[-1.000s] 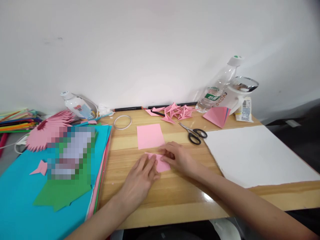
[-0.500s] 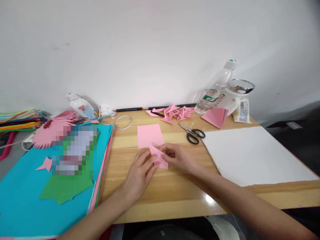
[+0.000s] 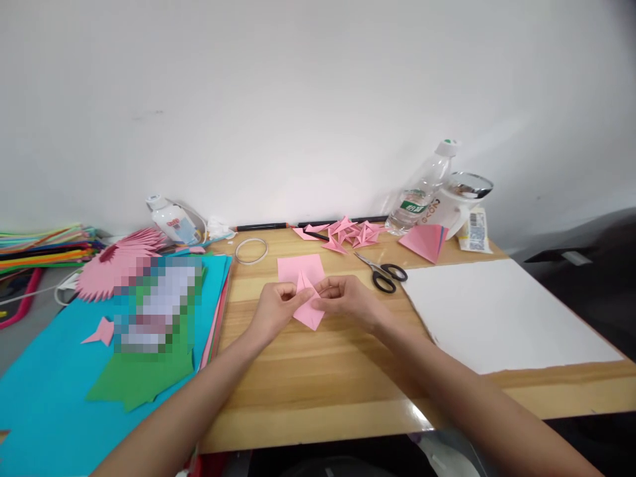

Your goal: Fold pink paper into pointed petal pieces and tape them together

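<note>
A partly folded piece of pink origami paper (image 3: 313, 317) is pinched between both hands above the wooden table. My left hand (image 3: 275, 306) grips its left side with thumb and fingertips. On the opposite side, my right hand (image 3: 348, 301) holds the paper the same way, thumb near the middle. A narrow folded point sticks up between the hands. Just behind lies a flat pink paper square (image 3: 291, 266), partly covered by the held piece. Farther back is a cluster of folded pink paper pieces (image 3: 348, 233).
Black-handled scissors (image 3: 383, 277) lie right of the hands, beside a white board (image 3: 507, 318). A water bottle (image 3: 422, 192) and white mug (image 3: 454, 205) stand at the back right. Blue paper sheets (image 3: 64, 384) lie left, near a tape ring (image 3: 251, 251) and white bottle (image 3: 173, 222).
The folded paper has turned, its lower corner now pointing towards me. My left hand has shifted from under its lower left edge to a pinch on its left side. The view has shifted slightly.
</note>
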Action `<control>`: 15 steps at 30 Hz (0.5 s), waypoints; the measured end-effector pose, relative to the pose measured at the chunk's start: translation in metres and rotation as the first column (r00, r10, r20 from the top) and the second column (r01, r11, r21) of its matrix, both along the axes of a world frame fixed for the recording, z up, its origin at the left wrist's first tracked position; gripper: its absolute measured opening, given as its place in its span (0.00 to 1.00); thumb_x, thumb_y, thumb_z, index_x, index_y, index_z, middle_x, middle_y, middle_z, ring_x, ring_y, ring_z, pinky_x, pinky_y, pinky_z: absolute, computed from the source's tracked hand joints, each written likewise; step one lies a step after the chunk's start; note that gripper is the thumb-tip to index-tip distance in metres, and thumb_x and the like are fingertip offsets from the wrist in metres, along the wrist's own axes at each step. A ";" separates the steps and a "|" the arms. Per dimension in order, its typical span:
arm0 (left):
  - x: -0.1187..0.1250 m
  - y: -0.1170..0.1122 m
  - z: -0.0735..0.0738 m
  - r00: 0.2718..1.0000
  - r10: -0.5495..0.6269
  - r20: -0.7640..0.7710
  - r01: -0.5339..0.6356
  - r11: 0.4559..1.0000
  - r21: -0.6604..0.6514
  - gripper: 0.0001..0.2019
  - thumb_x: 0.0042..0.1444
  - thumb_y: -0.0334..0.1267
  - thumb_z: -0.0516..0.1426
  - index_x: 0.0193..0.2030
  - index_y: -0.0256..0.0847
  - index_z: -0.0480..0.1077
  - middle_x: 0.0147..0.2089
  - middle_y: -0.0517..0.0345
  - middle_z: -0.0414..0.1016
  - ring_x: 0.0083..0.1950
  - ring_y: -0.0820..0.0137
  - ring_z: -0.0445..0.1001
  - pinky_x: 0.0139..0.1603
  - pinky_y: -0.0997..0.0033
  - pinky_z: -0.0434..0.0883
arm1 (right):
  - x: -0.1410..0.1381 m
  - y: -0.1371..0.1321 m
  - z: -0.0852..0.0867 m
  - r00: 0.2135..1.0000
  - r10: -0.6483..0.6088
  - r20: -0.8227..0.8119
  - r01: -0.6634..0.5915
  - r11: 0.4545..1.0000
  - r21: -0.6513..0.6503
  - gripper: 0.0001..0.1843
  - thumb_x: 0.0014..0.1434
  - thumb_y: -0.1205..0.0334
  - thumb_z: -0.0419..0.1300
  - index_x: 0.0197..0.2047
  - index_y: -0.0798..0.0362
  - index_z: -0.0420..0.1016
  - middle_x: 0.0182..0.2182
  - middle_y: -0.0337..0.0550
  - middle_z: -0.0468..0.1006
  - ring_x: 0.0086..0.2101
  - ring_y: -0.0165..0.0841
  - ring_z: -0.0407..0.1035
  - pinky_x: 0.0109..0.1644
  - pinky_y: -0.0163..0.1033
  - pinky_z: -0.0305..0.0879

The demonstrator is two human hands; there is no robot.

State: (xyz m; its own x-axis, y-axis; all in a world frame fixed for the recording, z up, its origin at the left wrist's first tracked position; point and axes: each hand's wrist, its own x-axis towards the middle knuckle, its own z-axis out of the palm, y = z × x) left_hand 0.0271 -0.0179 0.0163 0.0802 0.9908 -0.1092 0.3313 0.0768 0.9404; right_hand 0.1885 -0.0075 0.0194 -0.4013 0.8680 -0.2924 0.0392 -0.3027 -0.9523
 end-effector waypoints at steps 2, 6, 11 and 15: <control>-0.002 0.000 -0.003 1.000 0.030 -0.009 -0.029 0.999 0.035 0.22 0.43 0.48 0.61 0.12 0.36 0.59 0.15 0.67 0.52 0.18 0.81 0.52 0.17 0.78 0.47 | -0.004 0.002 -0.009 0.999 -0.013 -0.051 0.011 0.999 -0.043 0.20 0.36 0.53 0.70 0.29 0.59 0.74 0.24 0.41 0.76 0.25 0.28 0.69 0.31 0.34 0.65; -0.004 -0.003 -0.008 0.996 0.019 0.088 -0.012 0.997 -0.082 0.21 0.41 0.51 0.61 0.13 0.37 0.61 0.14 0.67 0.57 0.15 0.78 0.59 0.13 0.79 0.53 | -0.007 0.002 -0.026 0.994 -0.027 -0.105 0.021 0.998 -0.064 0.22 0.32 0.53 0.71 0.29 0.59 0.74 0.23 0.42 0.77 0.24 0.29 0.69 0.30 0.34 0.66; -0.003 -0.005 -0.010 0.993 0.029 0.115 -0.015 0.993 -0.121 0.21 0.42 0.50 0.61 0.14 0.36 0.62 0.13 0.65 0.61 0.13 0.78 0.61 0.12 0.79 0.56 | -0.007 -0.001 -0.030 0.993 -0.055 -0.101 0.049 0.997 -0.060 0.21 0.33 0.54 0.71 0.28 0.60 0.74 0.23 0.42 0.77 0.23 0.28 0.68 0.28 0.32 0.62; -0.005 -0.007 -0.015 0.991 0.028 0.132 -0.011 0.992 -0.129 0.20 0.45 0.51 0.59 0.16 0.36 0.63 0.13 0.65 0.62 0.13 0.78 0.62 0.12 0.79 0.57 | -0.007 -0.003 -0.029 0.991 -0.070 -0.112 0.062 0.995 -0.074 0.20 0.33 0.56 0.72 0.28 0.59 0.75 0.23 0.42 0.77 0.23 0.28 0.68 0.28 0.32 0.61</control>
